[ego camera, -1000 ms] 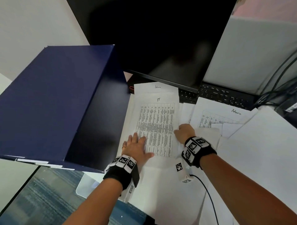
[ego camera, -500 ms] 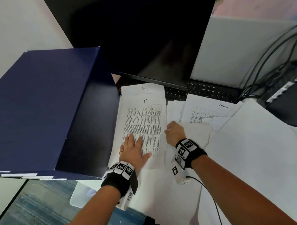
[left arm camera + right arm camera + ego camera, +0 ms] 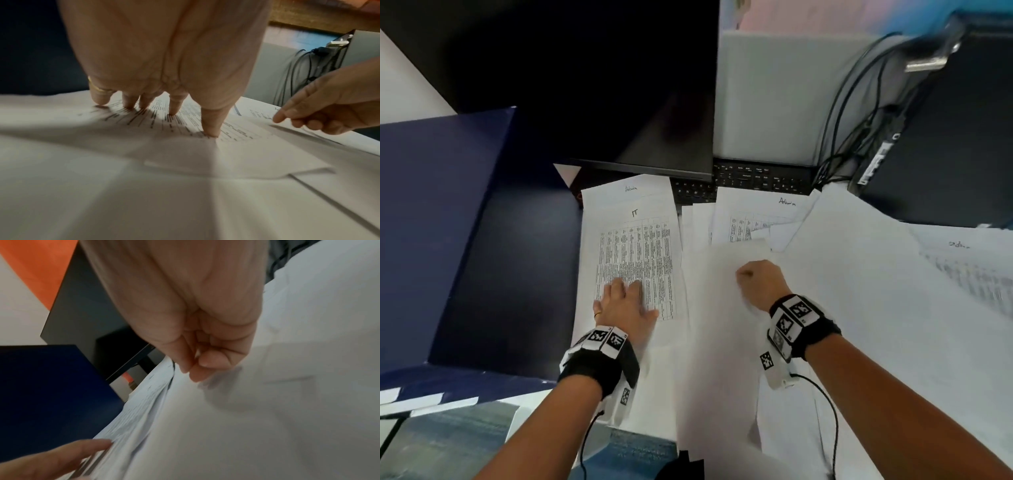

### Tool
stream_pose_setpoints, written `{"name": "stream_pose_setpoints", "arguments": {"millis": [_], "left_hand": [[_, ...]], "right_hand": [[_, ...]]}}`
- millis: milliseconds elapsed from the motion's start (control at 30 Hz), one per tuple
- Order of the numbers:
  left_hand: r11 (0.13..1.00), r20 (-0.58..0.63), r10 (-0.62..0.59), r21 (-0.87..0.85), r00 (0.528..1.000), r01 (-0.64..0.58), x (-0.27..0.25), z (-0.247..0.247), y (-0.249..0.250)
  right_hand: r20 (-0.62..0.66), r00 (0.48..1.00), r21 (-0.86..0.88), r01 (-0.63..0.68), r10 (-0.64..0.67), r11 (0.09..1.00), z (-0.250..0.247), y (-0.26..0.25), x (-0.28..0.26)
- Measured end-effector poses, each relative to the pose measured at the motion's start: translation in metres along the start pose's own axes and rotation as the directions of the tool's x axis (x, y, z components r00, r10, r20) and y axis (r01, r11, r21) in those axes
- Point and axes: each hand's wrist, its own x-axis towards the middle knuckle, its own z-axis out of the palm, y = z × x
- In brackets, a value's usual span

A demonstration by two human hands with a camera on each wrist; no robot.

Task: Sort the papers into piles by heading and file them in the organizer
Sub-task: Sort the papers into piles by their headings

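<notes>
Head view showed the left hand point(image 3: 625, 305) lying flat, fingers straight and spread, pressing on the lower part of the sheet headed "IT" point(image 3: 635, 246), which lay at about 11 o'clock from the middle of the picture. Under that sheet another page headed "Admin" point(image 3: 631, 188) stuck out at its 12 o'clock edge. The navy organizer point(image 3: 448, 222) stood at 9 o'clock, its side just beside the left edge of the pile.

The right hand point(image 3: 760, 281), near the centre, had its fingers curled in over a large blank white sheet point(image 3: 722, 342). The right wrist view showed thumb and forefinger point(image 3: 197, 374) drawn together with the tips down at the paper; whether they pinched an edge of it could not be told, the picture being blurred.

At 1 o'clock lay a second page marked "Admin" point(image 3: 760, 216), partly covered by other loose sheets. More papers point(image 3: 893, 291) spread out toward 3 o'clock, one with faint print at the far right edge.

At 12 o'clock a dark monitor point(image 3: 619, 102) hung over a black keyboard point(image 3: 760, 178). Cables point(image 3: 859, 120) ran down at 2 o'clock beside a black computer case point(image 3: 945, 154).

The left wrist view showed all five fingertips point(image 3: 211, 129) set on the printed table of the sheet.
</notes>
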Motion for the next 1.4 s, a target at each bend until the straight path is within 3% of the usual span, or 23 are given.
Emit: {"name": "stream_pose_setpoints", "arguments": {"millis": [100, 200, 300, 400, 500, 600, 700, 800, 867, 933, 1033, 1067, 1100, 1167, 1233, 1267, 1333, 1400], "left_hand": [[0.994, -0.056, 0.048, -0.097, 0.997, -0.054, -0.013, -0.009, 0.039], [0.963, 0.097, 0.163, -0.233, 0.982, -0.136, -0.021, -0.013, 0.090], [0.925, 0.264, 0.269, -0.339, 0.926, -0.172, -0.033, 0.002, 0.138], [0.910, 0.349, 0.230, -0.409, 0.909, -0.073, -0.045, 0.026, 0.171], [0.873, 0.331, 0.174, -0.487, 0.927, 0.010, -0.051, 0.037, 0.193], [0.894, 0.206, 0.152, -0.446, 0.967, -0.046, -0.055, 0.037, 0.204], [0.908, 0.121, 0.147, -0.411, 0.982, -0.086, -0.058, 0.032, 0.202], [0.869, 0.114, 0.115, -0.493, 0.987, -0.044, -0.061, 0.029, 0.192], [0.821, 0.189, 0.101, -0.570, 0.977, 0.026, -0.064, 0.026, 0.185], [0.787, 0.344, 0.149, -0.609, 0.927, 0.099, -0.068, 0.023, 0.179], [0.789, 0.588, 0.298, -0.595, 0.752, 0.152, -0.076, 0.021, 0.180], [0.781, 0.605, 0.317, -0.603, 0.730, 0.161, -0.077, 0.023, 0.182], [0.761, 0.584, 0.309, -0.625, 0.751, 0.174, -0.077, 0.025, 0.186], [0.743, 0.455, 0.192, -0.646, 0.869, 0.174, -0.069, 0.033, 0.192], [0.791, 0.329, 0.060, -0.592, 0.943, 0.156, -0.061, 0.043, 0.197], [0.818, 0.287, 0.068, -0.564, 0.955, 0.111, -0.060, 0.046, 0.200], [0.822, 0.200, 0.203, -0.567, 0.959, -0.056, -0.065, 0.047, 0.203], [0.765, 0.076, 0.372, -0.589, 0.925, -0.259, -0.076, 0.043, 0.206]], "right_hand": [[-0.109, 0.990, -0.031, -0.090, 0.086, 0.995, -0.033, 0.042, -0.010], [-0.162, 0.951, -0.232, -0.295, 0.263, 0.927, -0.061, 0.083, -0.019], [-0.140, 0.887, -0.347, -0.461, 0.440, 0.817, -0.079, 0.125, -0.027], [-0.048, 0.913, -0.387, -0.390, 0.405, 0.835, -0.084, 0.158, -0.029], [0.005, 0.939, -0.379, -0.316, 0.343, 0.870, -0.093, 0.165, -0.031], [-0.079, 0.935, -0.217, -0.353, 0.344, 0.910, -0.105, 0.174, -0.031], [-0.175, 0.885, 0.032, -0.433, 0.432, 0.901, -0.114, 0.188, -0.032], [-0.214, 0.827, 0.258, -0.466, 0.520, 0.847, -0.119, 0.197, -0.034], [-0.214, 0.799, 0.347, -0.476, 0.562, 0.808, -0.123, 0.201, -0.034], [-0.203, 0.798, 0.360, -0.479, 0.568, 0.801, -0.125, 0.203, -0.035], [-0.199, 0.825, 0.330, -0.452, 0.530, 0.828, -0.125, 0.204, -0.037], [-0.194, 0.840, 0.322, -0.433, 0.507, 0.842, -0.125, 0.205, -0.038], [-0.185, 0.856, 0.317, -0.414, 0.483, 0.854, -0.124, 0.205, -0.039], [-0.165, 0.881, 0.320, -0.378, 0.444, 0.869, -0.123, 0.206, -0.041], [-0.155, 0.894, 0.336, -0.352, 0.420, 0.874, -0.122, 0.208, -0.043], [-0.159, 0.893, 0.342, -0.350, 0.420, 0.872, -0.123, 0.208, -0.045], [-0.185, 0.870, 0.378, -0.367, 0.457, 0.850, -0.124, 0.211, -0.045], [-0.229, 0.814, 0.463, -0.391, 0.534, 0.795, -0.126, 0.214, -0.046]]}}
